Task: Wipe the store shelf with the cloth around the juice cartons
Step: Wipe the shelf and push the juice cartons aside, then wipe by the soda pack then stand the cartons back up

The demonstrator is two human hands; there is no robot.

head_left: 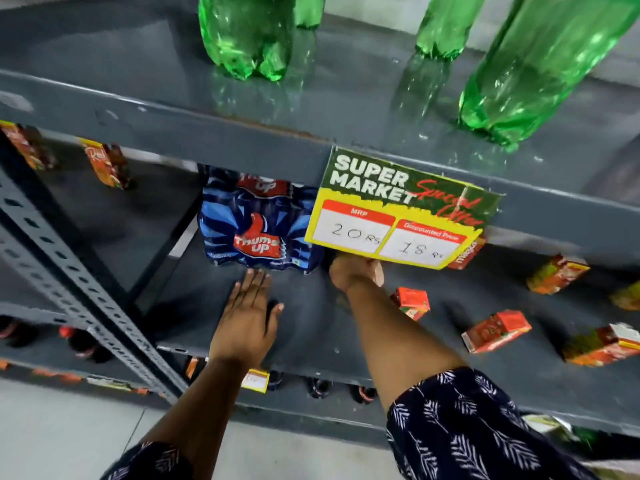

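The flat grey metal shelf [304, 327] is being wiped near its back. The right hand [349, 275] is reached in under the yellow and green price sign [398, 216]; a bit of pale cloth [378, 273] is seen by it, but how it is gripped cannot be told. The left hand [247, 317] is laid flat, fingers straight, before the blue wrapped pack of bottles [258, 226]. The small red and orange juice cartons [495, 330] are scattered to the right, so the cloth should probably be steered between them next.

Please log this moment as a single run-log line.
left hand: flat on middle shelf before Thums Up pack | right hand: reaching under price sign, cloth not clearly seen | juice cartons: scattered right
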